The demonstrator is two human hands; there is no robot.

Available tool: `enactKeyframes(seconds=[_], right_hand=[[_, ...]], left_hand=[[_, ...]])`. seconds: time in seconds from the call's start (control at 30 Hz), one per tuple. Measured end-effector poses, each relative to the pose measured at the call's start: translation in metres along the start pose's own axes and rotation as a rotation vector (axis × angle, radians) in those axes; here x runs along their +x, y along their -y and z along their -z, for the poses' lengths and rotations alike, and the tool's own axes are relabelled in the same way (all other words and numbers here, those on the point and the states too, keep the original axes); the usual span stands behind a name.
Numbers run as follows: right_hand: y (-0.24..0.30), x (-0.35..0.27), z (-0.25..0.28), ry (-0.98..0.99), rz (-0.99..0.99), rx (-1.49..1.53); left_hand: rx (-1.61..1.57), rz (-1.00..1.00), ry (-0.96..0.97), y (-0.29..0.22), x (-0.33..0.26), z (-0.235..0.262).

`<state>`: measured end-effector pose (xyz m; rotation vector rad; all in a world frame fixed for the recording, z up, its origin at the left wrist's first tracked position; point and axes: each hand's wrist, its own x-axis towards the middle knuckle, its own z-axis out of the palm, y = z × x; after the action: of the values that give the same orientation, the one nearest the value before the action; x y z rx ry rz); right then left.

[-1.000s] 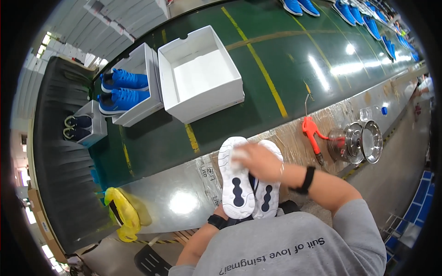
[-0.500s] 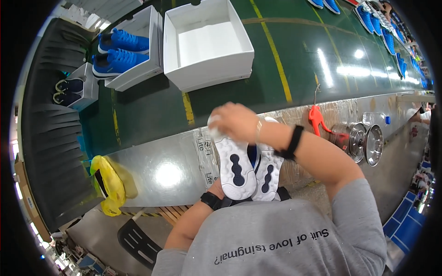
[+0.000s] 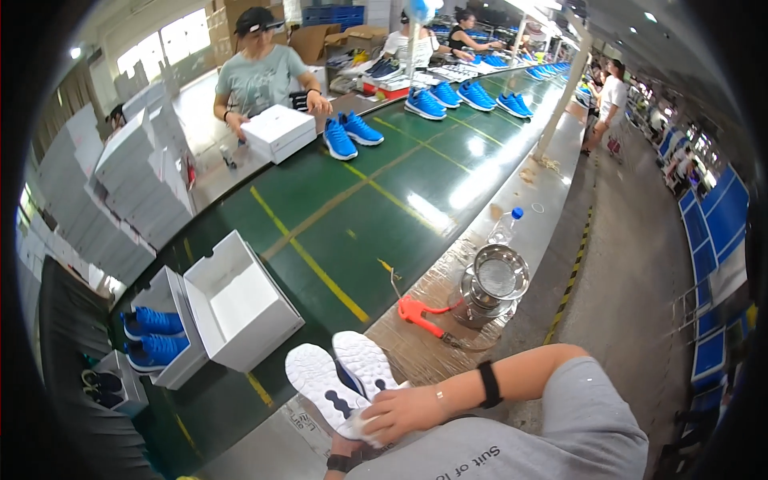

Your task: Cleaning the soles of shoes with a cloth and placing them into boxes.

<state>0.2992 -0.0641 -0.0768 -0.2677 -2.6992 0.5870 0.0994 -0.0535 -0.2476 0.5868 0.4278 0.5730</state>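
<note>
The conveyor belt point(image 3: 384, 200), dark green with yellow lines, runs away from the hands toward the far end of the hall, a pale worktop point(image 3: 448, 320) along its near edge. Left of the hands, well apart, tall stacks of white boxes point(image 3: 136, 184) stand against the wall. Just beyond and left of the hands an open white shoebox point(image 3: 240, 300) sits on the belt, empty, and beside it on the left a second open box point(image 3: 160, 336) holds a pair of blue shoes. Far beyond the hands a person in a grey shirt rests a closed white box point(image 3: 278, 130) at the belt edge, with a blue pair point(image 3: 350, 134) next to it. More blue pairs point(image 3: 464, 96) stand further along the belt.

The right hand point(image 3: 404, 412) lies over the heel end of a pair of shoes point(image 3: 344, 380), soles up, white with dark patches; its fingers are bent and press a white cloth or paper against the soles. A black band is on that wrist. The left hand point(image 3: 344, 448) is under the shoes, mostly hidden; whether it is clenched or loose cannot be told.

Right of the hands on the worktop are a metal pot point(image 3: 496, 284), a red tool point(image 3: 416, 310) and a clear bottle point(image 3: 506, 228) with a blue cap.
</note>
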Motion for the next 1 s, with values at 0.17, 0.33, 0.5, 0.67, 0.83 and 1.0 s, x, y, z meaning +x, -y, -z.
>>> enactKeyframes(seconds=[0.17,0.33,0.5,0.67,0.83,1.0], right_hand=[[0.019,-0.076,0.036,-0.021,-0.414,-0.185],[0.038,-0.047,0.03,-0.386,-0.332,-0.438],[0.027,-0.112,0.012,-0.518,-0.789,-0.544],[0.037,-0.107,0.027,-0.769,-0.831,-0.38],[0.035,-0.022,0.041,-0.644,-0.481,-0.417],[-0.033,-0.014,0.035,-0.634,-0.572,-0.407]], left_hand=[[0.118,0.023,0.014,-0.056,0.026,-0.023],[0.21,0.04,-0.103,-0.089,0.045,-0.07],[0.293,0.055,-0.291,-0.12,0.038,-0.094],[0.342,0.004,-0.364,-0.117,0.021,-0.095],[0.382,-0.011,-0.397,-0.117,0.018,-0.098],[0.412,-0.04,-0.475,-0.124,-0.008,-0.087]])
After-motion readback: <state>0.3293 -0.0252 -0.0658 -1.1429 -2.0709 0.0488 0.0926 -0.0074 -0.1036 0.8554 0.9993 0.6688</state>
